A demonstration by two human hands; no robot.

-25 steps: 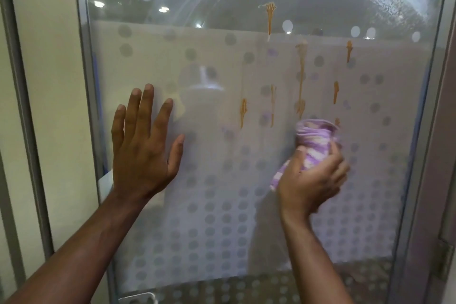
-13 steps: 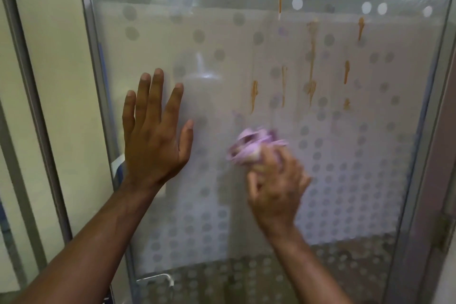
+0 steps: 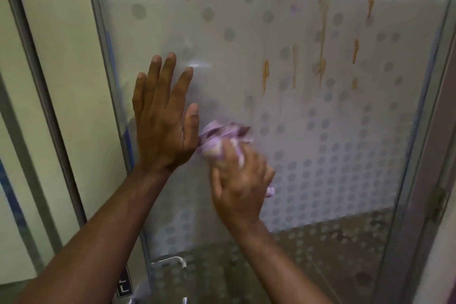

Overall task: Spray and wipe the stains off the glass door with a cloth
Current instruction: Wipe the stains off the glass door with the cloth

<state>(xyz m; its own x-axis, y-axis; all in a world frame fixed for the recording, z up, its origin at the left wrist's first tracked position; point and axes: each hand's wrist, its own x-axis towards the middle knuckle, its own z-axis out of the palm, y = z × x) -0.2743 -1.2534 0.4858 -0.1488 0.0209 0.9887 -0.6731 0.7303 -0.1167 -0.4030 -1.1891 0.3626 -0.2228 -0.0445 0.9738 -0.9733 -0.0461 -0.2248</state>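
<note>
Right hand (image 3: 240,180) nearest: my fingers curled tight around bunched purple cloth (image 3: 223,137), pressing it on glass door (image 3: 308,180). Left hand (image 3: 162,123) flat on pane, fingers spread, thumb touching cloth. Brown stains (image 3: 322,37) streak down upper right, beyond.

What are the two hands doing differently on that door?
The left hand lies flat and open on the glass door, fingers spread; the right hand is closed around a bunched purple cloth. The left hand is higher and empty; the right hand is lower and blurred. Both sit below the brown stains.
</note>
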